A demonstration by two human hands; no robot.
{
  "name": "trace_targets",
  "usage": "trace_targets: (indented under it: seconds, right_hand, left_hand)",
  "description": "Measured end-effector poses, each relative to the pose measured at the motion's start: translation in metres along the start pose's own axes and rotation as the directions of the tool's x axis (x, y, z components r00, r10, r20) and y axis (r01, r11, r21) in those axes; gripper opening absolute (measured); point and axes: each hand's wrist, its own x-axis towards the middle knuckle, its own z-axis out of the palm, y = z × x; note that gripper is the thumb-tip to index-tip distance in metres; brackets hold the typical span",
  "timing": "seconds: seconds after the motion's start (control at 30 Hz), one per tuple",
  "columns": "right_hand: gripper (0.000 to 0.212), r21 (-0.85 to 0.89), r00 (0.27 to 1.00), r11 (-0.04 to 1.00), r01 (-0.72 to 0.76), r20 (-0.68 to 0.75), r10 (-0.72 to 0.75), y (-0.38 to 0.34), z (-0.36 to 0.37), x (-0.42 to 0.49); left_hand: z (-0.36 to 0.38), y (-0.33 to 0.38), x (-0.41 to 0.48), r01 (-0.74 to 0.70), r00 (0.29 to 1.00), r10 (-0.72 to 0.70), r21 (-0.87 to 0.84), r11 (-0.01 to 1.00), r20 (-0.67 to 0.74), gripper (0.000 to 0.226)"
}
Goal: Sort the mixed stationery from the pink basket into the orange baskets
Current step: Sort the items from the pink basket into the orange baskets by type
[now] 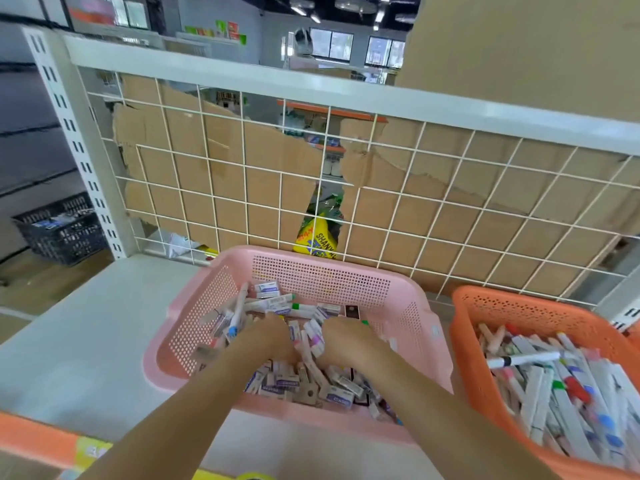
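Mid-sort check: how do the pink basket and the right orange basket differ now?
The pink basket holds a mixed pile of small boxes, markers and wooden pieces; the orange basket holds mostly long markers. The left hand and right hand are in the pink basket; neither touches the orange basket. Both are perforated plastic on the white shelf.

The stationery [277, 303] in the pink basket [311, 252] is hiding the fingers of your left hand [268, 337] and right hand [349, 341]; the right edge is cropping the orange basket [519, 296].
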Motion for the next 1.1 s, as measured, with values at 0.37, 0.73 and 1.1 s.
trace_targets:
  seconds: [0.37, 0.73, 1.1]
  right_hand:
    - [0.024, 0.187, 0.991, 0.982, 0.012, 0.127, -0.036, 0.003, 0.004, 0.007]
    - [0.016, 0.644, 0.964, 0.765, 0.009, -0.209, 0.166, 0.018, -0.014, 0.003]
    - [0.019, 0.647, 0.782, 0.761, 0.045, -0.497, 0.377, 0.054, -0.045, -0.065]
  left_hand:
    - [0.009, -0.002, 0.015, -0.072, 0.997, 0.072, -0.02, 0.997, 0.039, 0.046]
    - [-0.015, 0.0, 0.002, -0.137, 0.967, 0.035, -0.402, 0.905, -0.251, 0.033]
    - [-0.026, -0.006, -0.024, -0.453, 0.806, 0.071, -0.535, 0.713, -0.587, 0.019]
